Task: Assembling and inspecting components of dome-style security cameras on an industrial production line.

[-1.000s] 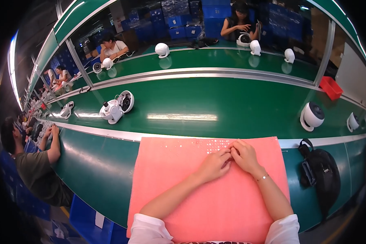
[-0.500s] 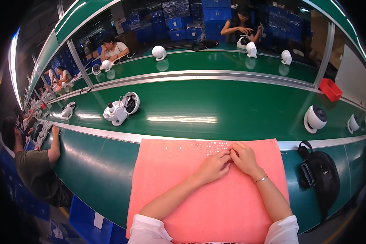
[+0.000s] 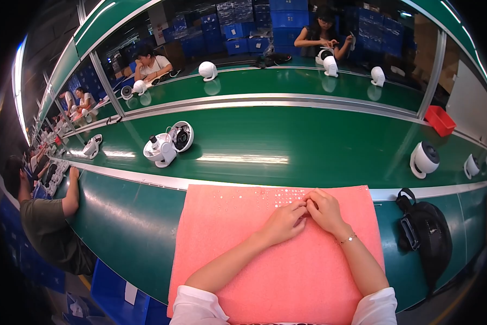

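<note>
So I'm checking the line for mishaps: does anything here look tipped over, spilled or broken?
Nothing looks spilled or broken. One white fan unit on the green belt lies open, its round grille beside it, unlike the closed unit further right. Both hands meet over tiny parts scattered on the pink foam mat.

A flat pink foam mat (image 3: 286, 260) lies square on the green surface (image 3: 129, 227), with rows of tiny pale bits (image 3: 265, 197), maybe screws, too small to tell, scattered along its far edge.
</note>
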